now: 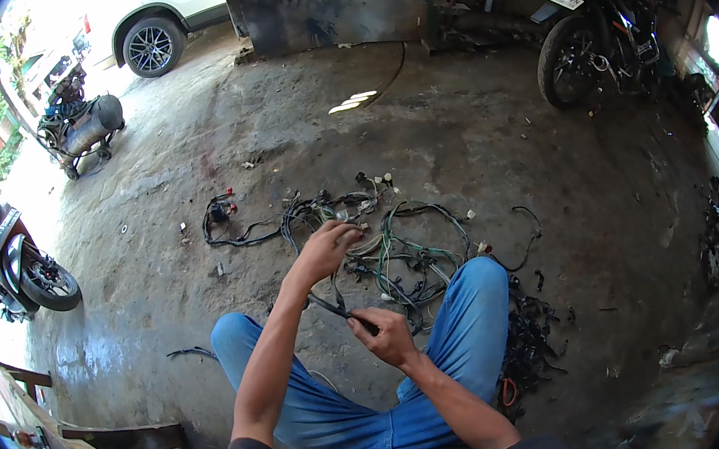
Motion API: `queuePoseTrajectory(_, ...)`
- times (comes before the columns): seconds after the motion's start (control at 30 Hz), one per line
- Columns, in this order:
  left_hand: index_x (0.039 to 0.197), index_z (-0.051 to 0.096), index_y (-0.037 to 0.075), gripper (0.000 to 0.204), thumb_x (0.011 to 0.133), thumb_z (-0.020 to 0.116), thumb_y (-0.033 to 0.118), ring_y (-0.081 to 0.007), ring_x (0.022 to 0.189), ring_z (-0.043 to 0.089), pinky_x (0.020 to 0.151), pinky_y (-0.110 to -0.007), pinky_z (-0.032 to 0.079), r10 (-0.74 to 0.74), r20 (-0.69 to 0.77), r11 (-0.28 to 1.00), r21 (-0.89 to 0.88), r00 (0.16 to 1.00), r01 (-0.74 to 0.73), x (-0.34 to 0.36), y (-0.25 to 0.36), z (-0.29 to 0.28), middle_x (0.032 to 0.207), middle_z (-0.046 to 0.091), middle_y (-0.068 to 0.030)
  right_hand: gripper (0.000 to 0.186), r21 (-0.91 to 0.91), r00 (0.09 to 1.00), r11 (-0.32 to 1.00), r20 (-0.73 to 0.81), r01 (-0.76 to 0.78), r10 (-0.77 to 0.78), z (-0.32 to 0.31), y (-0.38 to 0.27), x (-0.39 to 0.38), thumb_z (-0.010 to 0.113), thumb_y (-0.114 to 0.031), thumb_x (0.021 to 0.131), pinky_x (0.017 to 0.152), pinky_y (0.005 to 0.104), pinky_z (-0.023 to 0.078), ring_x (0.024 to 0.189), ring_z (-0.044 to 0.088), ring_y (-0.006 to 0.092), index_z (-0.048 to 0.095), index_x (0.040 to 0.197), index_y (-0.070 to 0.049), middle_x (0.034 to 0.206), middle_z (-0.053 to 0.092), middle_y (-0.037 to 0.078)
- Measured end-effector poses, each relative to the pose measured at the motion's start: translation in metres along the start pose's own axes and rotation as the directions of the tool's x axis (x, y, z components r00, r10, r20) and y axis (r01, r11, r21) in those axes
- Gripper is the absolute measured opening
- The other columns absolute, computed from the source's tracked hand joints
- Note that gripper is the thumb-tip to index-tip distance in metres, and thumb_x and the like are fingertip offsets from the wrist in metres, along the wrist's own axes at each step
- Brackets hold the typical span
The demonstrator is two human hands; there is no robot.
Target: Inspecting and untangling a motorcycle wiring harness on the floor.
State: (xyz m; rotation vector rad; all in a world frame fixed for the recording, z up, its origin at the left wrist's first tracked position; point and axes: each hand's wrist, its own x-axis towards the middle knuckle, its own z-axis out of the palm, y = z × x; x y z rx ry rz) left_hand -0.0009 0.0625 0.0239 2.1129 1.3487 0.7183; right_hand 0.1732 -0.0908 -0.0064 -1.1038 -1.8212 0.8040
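My right hand (382, 333) is closed round a black wiring harness (326, 306) held between my knees. The harness runs from these fingers up and left, passing behind my left forearm. Above and a little left of it, my left hand (327, 248) is raised over the wires with its fingers curled together. What its fingertips grip is too small to make out. A thin dark strip (337, 287) hangs between the left hand and the harness. Beyond both hands, tangled cables (425, 257) with black and green wires and pale connectors lie on the ground.
Dark scraps (527, 330) are heaped beside my right knee. A motorcycle (22, 258) stands at left, another motorcycle (592, 43) at far right. An air compressor (87, 131) and a white car (168, 20) are at far left. A wooden bench (122, 438) is near at left.
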Motion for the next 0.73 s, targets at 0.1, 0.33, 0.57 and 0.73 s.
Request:
queuePoseTrajectory(0.1,0.116,0.073,0.007,0.031,0.105,0.054,0.028,-0.0351,0.118,0.060,0.099,-0.042,0.049,-0.061,-0.265,0.988,-0.151,0.962,0.021,-0.028,0.025,-0.010,0.127,0.063,-0.0153,0.025,0.122,0.959,0.966,-0.145,-0.226,0.243,-0.014,0.005,0.005,0.072,-0.021,0.093,0.066,0.0338,0.053,0.073,0.071,0.0249,0.074,0.104,0.002,0.087,0.073,0.016)
queuePoseTrajectory(0.33,0.110,0.073,0.000,0.037,0.107,0.051,0.030,-0.0288,0.120,0.059,0.098,-0.041,0.049,-0.411,-0.454,0.859,-0.484,0.791,0.169,-0.131,0.013,0.049,0.122,0.066,-0.0139,0.028,0.183,0.952,0.960,-0.187,-0.211,0.244,-0.014,-0.003,0.015,0.079,-0.023,0.090,0.060,0.0261,0.047,0.066,0.060,0.0091,0.075,0.102,0.003,0.078,0.070,0.006)
queuePoseTrajectory(0.57,0.145,0.049,0.000,0.044,0.106,0.041,0.017,-0.0252,0.120,0.062,0.103,-0.036,0.049,-0.505,-0.045,0.479,-0.845,0.862,0.236,-0.128,0.011,0.092,0.132,0.061,-0.0171,0.024,0.239,0.953,0.937,-0.098,-0.256,0.286,-0.012,-0.012,0.008,0.075,-0.021,0.092,0.059,0.0285,0.048,0.065,0.061,0.0100,0.076,0.104,0.000,0.077,0.070,0.008)
queuePoseTrajectory(0.73,0.147,0.050,0.002,0.045,0.104,0.051,0.016,-0.0212,0.140,0.048,0.119,-0.034,0.031,-0.560,0.371,0.266,-0.767,0.741,0.585,-0.122,0.032,0.068,0.143,0.058,-0.0121,0.022,0.295,0.940,0.921,-0.149,-0.254,0.307,-0.020,-0.005,0.010,0.074,-0.022,0.094,0.067,0.0270,0.053,0.076,0.072,0.0151,0.077,0.106,-0.003,0.086,0.076,0.011)
